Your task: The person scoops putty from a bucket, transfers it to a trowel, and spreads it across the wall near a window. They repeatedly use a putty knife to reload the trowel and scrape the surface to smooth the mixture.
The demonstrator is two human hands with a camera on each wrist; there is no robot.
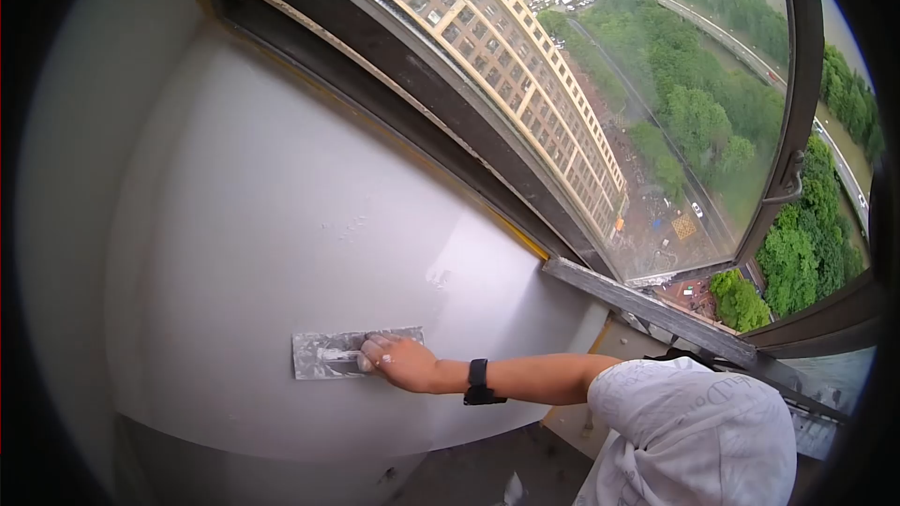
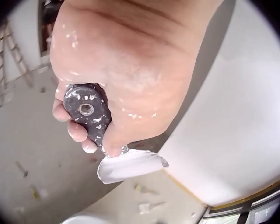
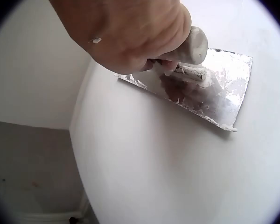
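In the head view my right hand grips the handle of a rectangular metal plastering trowel, its blade smeared with white filler. The blade lies flat along the smooth white wall. From the right wrist, the trowel's shiny face shows with filler along its edges, and my fingers wrap its rounded handle. My left hand, outside the head view, holds a putty knife by its dark, spattered handle. White filler covers the knife's blade.
A dark-framed window borders the wall, with buildings and trees far below. A metal rail runs at its lower edge. In the left wrist view a ladder stands behind, and tools lie on the floor.
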